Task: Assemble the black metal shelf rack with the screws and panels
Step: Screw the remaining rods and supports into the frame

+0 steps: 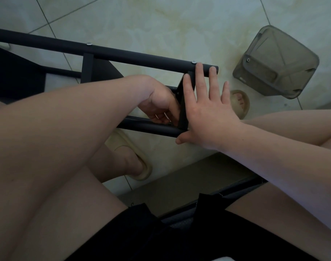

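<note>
The black metal shelf rack lies on its side on the pale tiled floor, in front of the seated person's knees. Two of its round tubes show: a long upper tube running in from the left edge, and a shorter stretch of lower tube nearer the person. Two flat cross pieces join them, one toward the left and one near the tubes' right ends. Two silver screw heads sit on the upper tube, one above each cross piece. A dark flat panel lies under the rack at the far left.

The right hand lies flat against the right cross piece, its fingers straight and spread, two tips reaching the end of the upper tube and the thumb touching the end of the lower one. The left hand reaches inside the frame just left of that cross piece, its fingers curled close to the lower joint; whether they pinch anything, I cannot tell.

One grey translucent plastic tub rests tipped on the floor to the right, apart from the rack. Two beige slippers are on the person's feet, one below the lower tube and one beyond the right hand. Black shorts fill the bottom of the view.
</note>
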